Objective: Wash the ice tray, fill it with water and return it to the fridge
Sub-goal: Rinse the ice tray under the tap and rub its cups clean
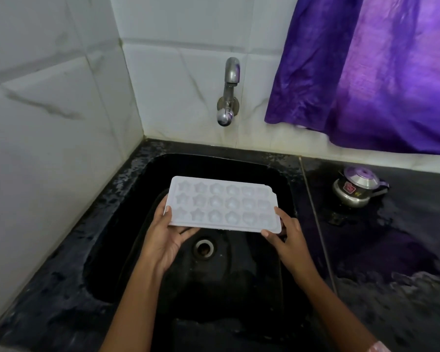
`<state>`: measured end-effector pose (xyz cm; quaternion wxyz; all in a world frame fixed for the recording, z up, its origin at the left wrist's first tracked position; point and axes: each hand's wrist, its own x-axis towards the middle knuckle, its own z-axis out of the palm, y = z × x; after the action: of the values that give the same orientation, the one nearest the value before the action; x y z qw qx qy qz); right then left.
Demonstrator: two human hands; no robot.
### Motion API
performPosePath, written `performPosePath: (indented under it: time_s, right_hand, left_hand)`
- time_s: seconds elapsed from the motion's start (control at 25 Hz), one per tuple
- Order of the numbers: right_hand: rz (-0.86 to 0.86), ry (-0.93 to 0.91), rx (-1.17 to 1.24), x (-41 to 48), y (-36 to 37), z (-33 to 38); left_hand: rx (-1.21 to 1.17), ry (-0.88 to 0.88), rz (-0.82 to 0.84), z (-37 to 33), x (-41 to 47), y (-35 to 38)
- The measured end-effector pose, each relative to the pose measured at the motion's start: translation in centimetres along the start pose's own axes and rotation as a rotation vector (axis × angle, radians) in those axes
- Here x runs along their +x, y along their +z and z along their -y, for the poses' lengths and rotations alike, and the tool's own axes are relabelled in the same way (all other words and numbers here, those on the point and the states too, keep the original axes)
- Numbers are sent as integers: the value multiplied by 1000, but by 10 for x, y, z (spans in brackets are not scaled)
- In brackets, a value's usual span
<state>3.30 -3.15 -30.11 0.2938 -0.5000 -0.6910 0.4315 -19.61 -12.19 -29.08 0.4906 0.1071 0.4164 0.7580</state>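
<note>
While I held the ice tray (224, 204) over the black sink (239, 288), cups facing up, my left hand (167, 237) gripped its near left corner, thumb on the rim and fingers curled beneath. My right hand (287, 240) gripped the near right corner likewise. The tray lay nearer than the wall tap (229, 92), above the drain (205, 248). A small steel pot (358, 189) stood on the counter (404, 250) at right, and a purple cloth (366, 72) hung beyond it.

Both hands — left hand (167, 233), right hand (288, 241) — grip the white ice tray (222, 204) between them, above the black sink (239, 288).
</note>
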Motion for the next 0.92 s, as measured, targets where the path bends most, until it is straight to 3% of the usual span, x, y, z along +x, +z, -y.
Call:
performPosePath:
  time_s: [0.12,0.28,0.48,0.56,0.72,0.92]
  right_hand:
    - [35,24,-58,17,-6,7]
    - [-46,39,-457,55,-6,30]
    - [-127,-346,-568,145,27,114]
    - [-120,-463,-774,188,42,139]
    - [-30,-530,-1158,248,61,149]
    - [-1,-661,-1244,260,60,150]
  left_hand:
    - [-21,-28,-12,-2,17,0]
    - [-40,2,-63,-2,32,-5]
    - [-76,1,-110,-5,53,-2]
    - [-68,-2,-106,-8,61,0]
    - [-26,7,-103,-12,76,1]
    - [-23,-11,-107,-8,93,-2]
